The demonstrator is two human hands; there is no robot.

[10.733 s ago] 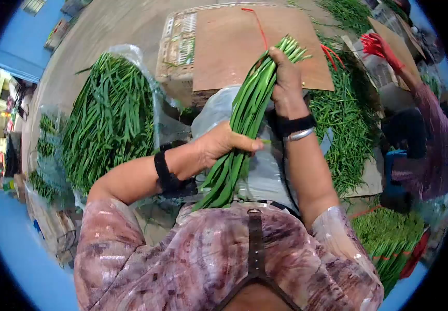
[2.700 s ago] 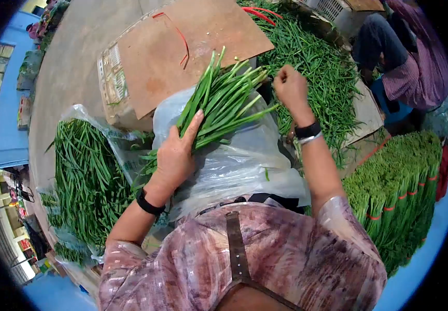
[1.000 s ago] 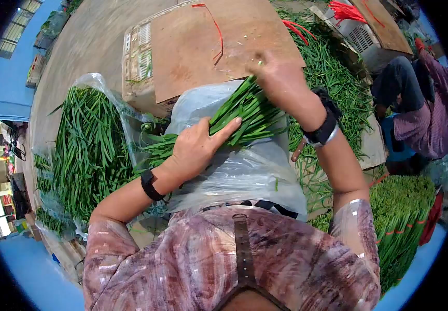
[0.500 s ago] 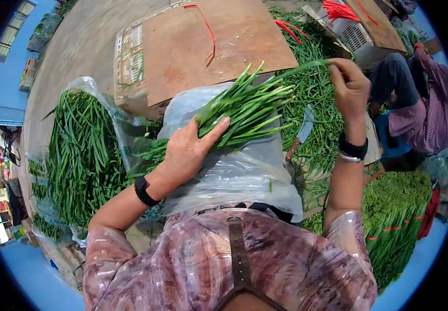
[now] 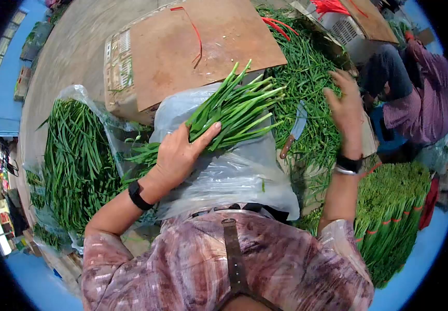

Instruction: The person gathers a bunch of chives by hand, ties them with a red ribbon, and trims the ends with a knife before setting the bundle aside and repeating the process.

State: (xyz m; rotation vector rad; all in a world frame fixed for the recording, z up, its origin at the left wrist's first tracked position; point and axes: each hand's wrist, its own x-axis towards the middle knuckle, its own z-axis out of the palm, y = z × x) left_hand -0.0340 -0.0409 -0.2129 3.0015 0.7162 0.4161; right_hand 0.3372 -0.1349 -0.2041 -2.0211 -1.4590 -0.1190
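A bunch of long green stalks (image 5: 234, 111) lies across the clear plastic sheet (image 5: 229, 173) on my lap, pale ends toward the upper right. My left hand (image 5: 180, 150) is closed round the bunch, thumb on top. To the right, above the pile of loose green leaves (image 5: 307, 67), my right hand (image 5: 346, 101) has its fingers apart and holds nothing; it is slightly blurred. Between the bunch and that hand, a knife (image 5: 294, 129) with a wooden handle lies on the loose leaves.
A brown board (image 5: 203, 46) rests on a crate ahead, with a red tie on it. A bag of greens (image 5: 81, 160) stands at left, tied bundles (image 5: 390, 217) at lower right. A person (image 5: 421, 93) sits at right near a white crate (image 5: 343, 31).
My right hand has let go of a green leaf it was pinching and its fingers have spread. My left hand keeps its hold on the bunch. The whole view has shifted slightly.
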